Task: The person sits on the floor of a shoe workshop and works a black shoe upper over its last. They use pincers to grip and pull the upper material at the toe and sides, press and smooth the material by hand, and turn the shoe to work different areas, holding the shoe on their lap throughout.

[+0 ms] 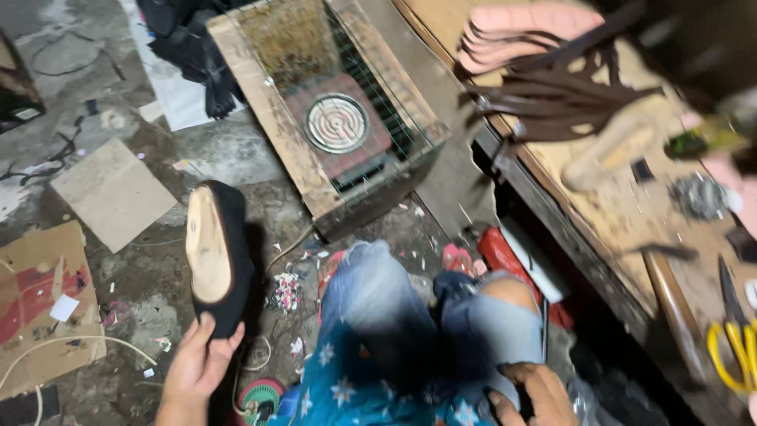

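A black fabric shoe upper stretched over a pale tan wooden last (217, 256) stands almost upright in the air, sole side facing the camera, its lower end gripped by the left hand (197, 364). The shoe rises directly above that hand, whose thumb and fingers wrap the bottom edge from below; the rest of the shoe is clear of the fingers and hangs over the littered grey concrete floor (150, 276).

The right hand (532, 394) sits low at the lower right, well apart from the shoe, resting by the knee of the faded blue jeans (378, 300). Its fingers curl around something small and dark, though what it is cannot be told.

Beyond the shoe, further up, stands an open wooden box with wire mesh sides (268, 118), and inside it lies a round electric coil heater on a reddish plate (337, 123). To the left of the shoe a flat square of grey card (114, 193) lies on the floor, with a torn brown cardboard sheet (39, 308) nearer the left edge. On the right runs a worn wooden workbench (623, 213), carrying a stack of pink insoles (520, 28), a bundle of dark brown straps (560, 95) and yellow-handled scissors (733, 339).
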### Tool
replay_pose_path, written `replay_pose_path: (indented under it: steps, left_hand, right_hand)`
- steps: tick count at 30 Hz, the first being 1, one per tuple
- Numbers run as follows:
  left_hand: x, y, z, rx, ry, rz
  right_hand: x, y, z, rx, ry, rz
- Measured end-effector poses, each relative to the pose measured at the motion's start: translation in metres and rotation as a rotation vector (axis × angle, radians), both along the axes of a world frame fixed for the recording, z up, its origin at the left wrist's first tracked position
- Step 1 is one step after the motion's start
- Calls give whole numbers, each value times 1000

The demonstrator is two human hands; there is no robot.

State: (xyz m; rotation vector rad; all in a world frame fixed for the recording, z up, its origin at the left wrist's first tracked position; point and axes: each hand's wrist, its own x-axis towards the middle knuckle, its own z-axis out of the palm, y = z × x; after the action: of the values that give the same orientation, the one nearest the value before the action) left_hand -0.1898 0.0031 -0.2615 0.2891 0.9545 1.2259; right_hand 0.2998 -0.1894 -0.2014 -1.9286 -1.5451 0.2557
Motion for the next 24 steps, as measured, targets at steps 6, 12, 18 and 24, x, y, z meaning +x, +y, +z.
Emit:
replay_pose_path:
  steps: [6,12,18,24]
  left_hand:
    - [42,-36,42,97,-8,-494]
    - [144,-40,62,-205,-189,-931]
    - [183,-1,82,-340,458,-1267]
    - [207,11,116,465,1765,-1203]
  right_hand:
    - [-20,-61,36,-642,225,-262]
    - [-2,-105,16,-666,551,-228]
    - [11,-116,30,-163,952,-108]
    - [1,-47,60,-741,781,-151]
